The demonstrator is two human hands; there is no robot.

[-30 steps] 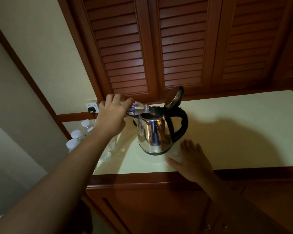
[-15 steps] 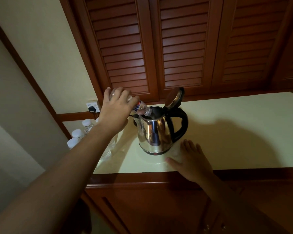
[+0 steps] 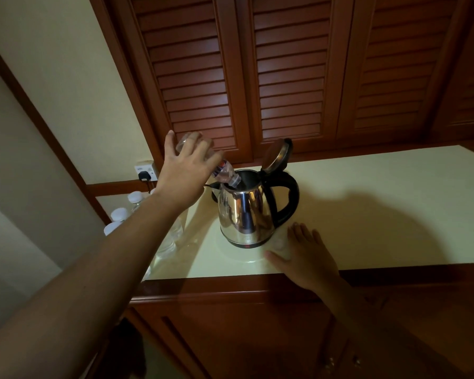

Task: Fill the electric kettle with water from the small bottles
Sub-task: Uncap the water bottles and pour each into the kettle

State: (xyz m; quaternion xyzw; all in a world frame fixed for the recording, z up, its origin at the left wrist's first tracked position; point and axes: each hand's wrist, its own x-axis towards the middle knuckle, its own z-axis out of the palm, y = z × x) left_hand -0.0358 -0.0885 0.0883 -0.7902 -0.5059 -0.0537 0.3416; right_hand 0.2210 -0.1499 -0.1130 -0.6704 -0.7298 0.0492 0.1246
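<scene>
While the bottle [image 3: 226, 175] tips neck-down into the open mouth of the kettle [image 3: 244, 212], I judge the filling to be under way rather than done. I cannot see the water level inside the kettle, nor how much is left in the bottle. At least three capped bottles [image 3: 119, 214] stand unopened at 9 o'clock from the kettle, so more pours may be needed.

The kettle sits near the front of the counter [image 3: 381, 192], on its base. Its body is polished steel, rounded and mirror-bright. Its lid [image 3: 277, 155] is hinged up at 1 o'clock, and a thick black loop handle [image 3: 289, 198] curves out at 3 o'clock. The bottle is thin clear plastic with a printed label near the neck.

My left hand [image 3: 186, 176] comes in from 10 o'clock, fingers curled round the bottle's body. My right hand [image 3: 308, 255] lies flat at 5 o'clock, fingers spread on the counter, holding nothing and just clear of the kettle. A small pale round thing lies beside its fingertips; I cannot tell what it is.

The counter is smooth, cream and slightly glossy, edged in reddish wood. A wall socket [image 3: 146, 170] with a black plug sits at 10 o'clock, and slatted wooden doors [image 3: 230, 77] rise at 12.
</scene>
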